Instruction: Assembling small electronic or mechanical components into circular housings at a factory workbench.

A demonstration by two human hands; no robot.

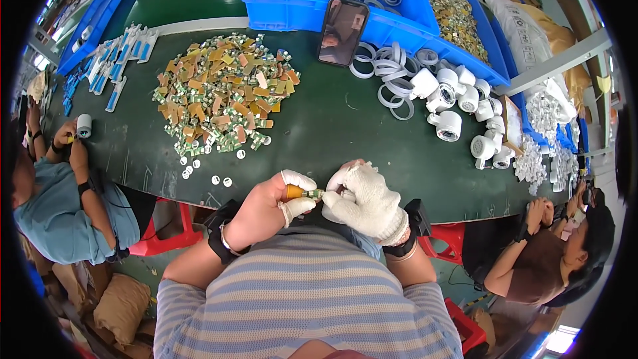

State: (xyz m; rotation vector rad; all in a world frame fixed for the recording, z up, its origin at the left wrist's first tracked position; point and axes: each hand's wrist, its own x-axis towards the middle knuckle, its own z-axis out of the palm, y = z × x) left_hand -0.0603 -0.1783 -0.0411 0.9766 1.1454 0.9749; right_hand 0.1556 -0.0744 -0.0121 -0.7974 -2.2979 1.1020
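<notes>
In front of my body, at the table's near edge, my left hand (259, 207) pinches a small green circuit board with an orange-brown flat piece (296, 192) between thumb and forefinger. White fabric covers those two fingertips; the rest of the hand is bare. My right hand (367, 201), in a white knitted glove, is closed close to the board's right end. Whatever its fingertips hold is hidden. Beyond my left hand lies a large heap of similar small boards (222, 93). Several small white discs (215, 180) lie loose on its near side.
Blue bins (272, 14) holding grey rings stand at the back, with a phone (343, 32) propped against one. White camera-like housings (446, 125) and grey rings (396, 101) sit right. Blue-and-white strips (119, 60) lie far left. Co-workers sit left (73, 209) and right (538, 259).
</notes>
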